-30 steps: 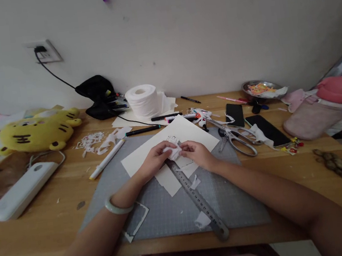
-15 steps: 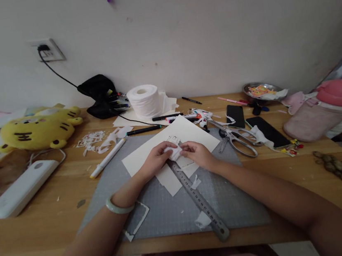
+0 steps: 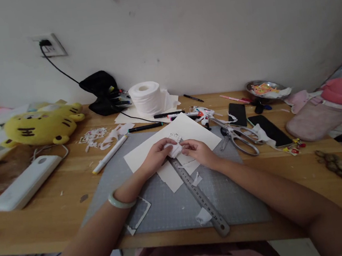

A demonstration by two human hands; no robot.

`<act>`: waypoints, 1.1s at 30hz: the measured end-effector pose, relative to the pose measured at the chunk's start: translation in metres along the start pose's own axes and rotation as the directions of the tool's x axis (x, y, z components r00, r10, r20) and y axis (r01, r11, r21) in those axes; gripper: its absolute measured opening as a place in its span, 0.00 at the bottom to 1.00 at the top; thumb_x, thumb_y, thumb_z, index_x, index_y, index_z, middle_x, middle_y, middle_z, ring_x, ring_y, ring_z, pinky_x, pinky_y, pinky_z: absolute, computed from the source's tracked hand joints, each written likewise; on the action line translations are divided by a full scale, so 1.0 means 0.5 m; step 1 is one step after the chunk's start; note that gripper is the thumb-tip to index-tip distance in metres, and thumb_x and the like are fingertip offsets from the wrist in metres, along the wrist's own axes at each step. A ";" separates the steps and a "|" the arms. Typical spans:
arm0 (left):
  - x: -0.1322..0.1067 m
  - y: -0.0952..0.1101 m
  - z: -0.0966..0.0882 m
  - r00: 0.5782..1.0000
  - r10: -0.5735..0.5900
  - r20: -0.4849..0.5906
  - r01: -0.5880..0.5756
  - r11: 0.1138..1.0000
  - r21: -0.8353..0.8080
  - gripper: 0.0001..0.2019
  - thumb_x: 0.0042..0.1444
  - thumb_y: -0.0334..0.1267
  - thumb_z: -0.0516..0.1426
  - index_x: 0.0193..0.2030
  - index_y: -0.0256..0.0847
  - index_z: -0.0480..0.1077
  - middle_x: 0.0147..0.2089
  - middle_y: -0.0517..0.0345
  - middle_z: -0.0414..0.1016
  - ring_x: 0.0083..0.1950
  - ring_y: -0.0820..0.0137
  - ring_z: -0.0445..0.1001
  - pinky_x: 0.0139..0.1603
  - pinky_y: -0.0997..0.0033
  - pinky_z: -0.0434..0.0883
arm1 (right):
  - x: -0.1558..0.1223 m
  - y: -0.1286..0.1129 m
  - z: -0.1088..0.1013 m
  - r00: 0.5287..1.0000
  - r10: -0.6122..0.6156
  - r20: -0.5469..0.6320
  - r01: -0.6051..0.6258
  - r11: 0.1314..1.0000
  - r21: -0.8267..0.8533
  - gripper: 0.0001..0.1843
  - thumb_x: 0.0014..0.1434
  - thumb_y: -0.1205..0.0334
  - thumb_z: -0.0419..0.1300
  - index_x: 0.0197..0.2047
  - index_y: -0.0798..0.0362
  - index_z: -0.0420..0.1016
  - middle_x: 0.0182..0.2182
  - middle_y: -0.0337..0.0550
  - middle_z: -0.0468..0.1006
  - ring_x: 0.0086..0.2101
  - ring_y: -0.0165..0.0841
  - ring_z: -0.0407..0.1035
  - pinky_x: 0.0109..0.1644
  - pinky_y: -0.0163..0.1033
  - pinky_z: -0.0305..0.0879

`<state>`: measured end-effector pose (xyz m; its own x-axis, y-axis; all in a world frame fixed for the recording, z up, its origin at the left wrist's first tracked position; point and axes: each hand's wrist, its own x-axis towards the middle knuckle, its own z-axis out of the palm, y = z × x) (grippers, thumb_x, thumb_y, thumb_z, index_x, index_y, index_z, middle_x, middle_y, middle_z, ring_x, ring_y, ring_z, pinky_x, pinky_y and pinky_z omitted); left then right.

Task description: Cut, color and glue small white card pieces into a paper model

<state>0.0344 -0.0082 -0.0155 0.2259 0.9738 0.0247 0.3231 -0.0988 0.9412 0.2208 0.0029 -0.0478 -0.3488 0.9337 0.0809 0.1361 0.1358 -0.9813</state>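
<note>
Nearest in, a cut-out paper offcut (image 3: 139,215) lies at the front edge of the grey cutting mat (image 3: 239,202), and a pale green bangle (image 3: 121,200) rides the left wrist. A steel ruler (image 3: 197,193) runs diagonally up the mat, with small white scraps beside it.

Both hands meet over the ruler's far end. The left hand (image 3: 156,157) and the right hand (image 3: 199,151) each close their grip on the same crumpled white paper piece (image 3: 174,149), fingertips pressed in from either side, just above the cream card sheet (image 3: 196,133).

Very little has changed over the last second. The hands keep the same pinch in the same spot, and only the view has tipped a touch. That reads as slow, fine fingertip work on the piece, held in place and not set down.

Further out on the wooden desk (image 3: 59,208) there's a white marker (image 3: 110,153) to the left and big scissors (image 3: 237,136) to the right, with two dark phones (image 3: 237,113) beyond them. A toilet roll (image 3: 146,98), a black pencil case (image 3: 102,92) and a yellow tiger plush (image 3: 41,126) sit along the back. Behind is a plain white wall, where a socket (image 3: 50,45) feeds a black cable.
</note>
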 end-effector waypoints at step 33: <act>-0.005 -0.001 -0.011 0.939 0.333 -0.087 -0.342 0.931 -0.128 0.10 0.46 0.36 0.61 0.20 0.39 0.66 0.43 0.52 0.70 0.48 0.64 0.67 0.52 0.64 0.63 | -0.003 -0.018 0.002 0.998 0.010 -0.058 -0.010 1.000 0.001 0.06 0.50 0.63 0.61 0.32 0.54 0.76 0.30 0.40 0.78 0.33 0.31 0.70 0.40 0.37 0.65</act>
<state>0.0287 -0.0095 -0.0141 0.2395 0.8995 0.3655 0.1064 -0.3986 0.9109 0.2190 -0.0001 -0.0396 -0.2927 0.9527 0.0814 0.1388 0.1265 -0.9822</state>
